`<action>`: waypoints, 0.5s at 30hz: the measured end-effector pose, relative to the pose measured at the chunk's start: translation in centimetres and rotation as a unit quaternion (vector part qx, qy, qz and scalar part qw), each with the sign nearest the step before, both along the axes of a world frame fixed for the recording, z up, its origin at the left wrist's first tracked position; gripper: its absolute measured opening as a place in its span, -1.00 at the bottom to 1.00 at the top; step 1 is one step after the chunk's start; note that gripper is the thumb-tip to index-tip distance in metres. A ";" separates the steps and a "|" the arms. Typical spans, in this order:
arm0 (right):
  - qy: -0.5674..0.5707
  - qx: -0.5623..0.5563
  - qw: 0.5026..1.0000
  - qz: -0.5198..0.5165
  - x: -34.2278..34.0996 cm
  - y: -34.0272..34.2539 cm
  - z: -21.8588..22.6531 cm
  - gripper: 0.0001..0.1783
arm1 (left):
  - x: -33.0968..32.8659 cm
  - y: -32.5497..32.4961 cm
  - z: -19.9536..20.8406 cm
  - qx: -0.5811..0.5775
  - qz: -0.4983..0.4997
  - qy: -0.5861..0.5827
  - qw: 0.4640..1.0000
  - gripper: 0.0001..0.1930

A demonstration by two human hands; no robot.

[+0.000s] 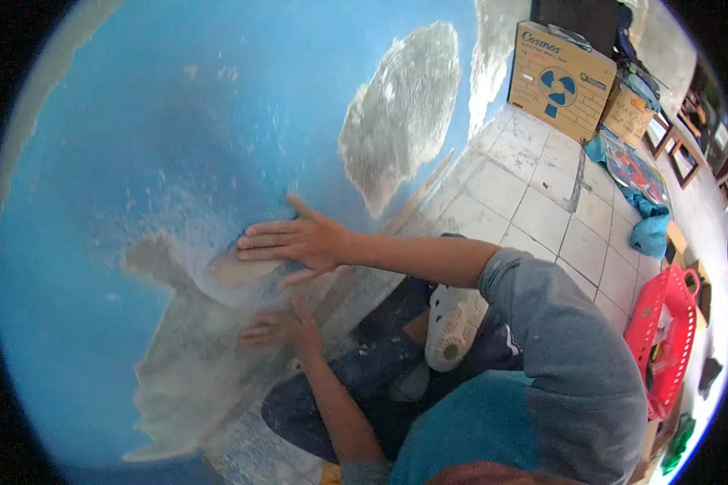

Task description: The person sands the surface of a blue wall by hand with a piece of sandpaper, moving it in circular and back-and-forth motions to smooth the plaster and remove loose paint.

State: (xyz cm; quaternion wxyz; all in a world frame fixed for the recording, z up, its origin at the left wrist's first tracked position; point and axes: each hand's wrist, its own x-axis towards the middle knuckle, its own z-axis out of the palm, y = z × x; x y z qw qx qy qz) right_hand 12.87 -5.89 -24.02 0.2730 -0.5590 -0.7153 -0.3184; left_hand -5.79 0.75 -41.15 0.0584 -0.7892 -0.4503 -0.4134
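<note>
My right hand lies flat over a tan, flat piece that looks like sandpaper, pressing it on the blue wall. Its fingers are stretched out, and the tan piece shows below them beside the thumb. Pale powder and scuff marks spread on the paint around it. Lower down, my left hand is somewhat blurred, fingers extended and thumb raised, with nothing visible in it. It is at or near a bare grey patch where the paint is gone; contact cannot be made out.
Another bare patch is higher on the wall. My bent leg and a pale clog are close by the tiled floor. Off to the right stand a cardboard fan box, a blue cloth and a red plastic basket.
</note>
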 end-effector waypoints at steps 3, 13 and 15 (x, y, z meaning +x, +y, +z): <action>0.135 0.136 0.980 -0.053 0.2 0.1 3.7 -0.08 | -0.9 1.1 -2.6 -0.036 -0.001 -0.042 0.998 0.04; 0.189 0.190 0.957 -0.106 2.1 -1.3 9.3 -0.04 | -0.4 0.0 -2.8 -0.172 0.004 0.010 0.985 0.06; 0.128 0.161 0.971 -0.124 0.7 -0.5 7.7 -0.04 | 0.1 -1.4 -0.3 -0.194 -0.012 -0.017 0.981 0.07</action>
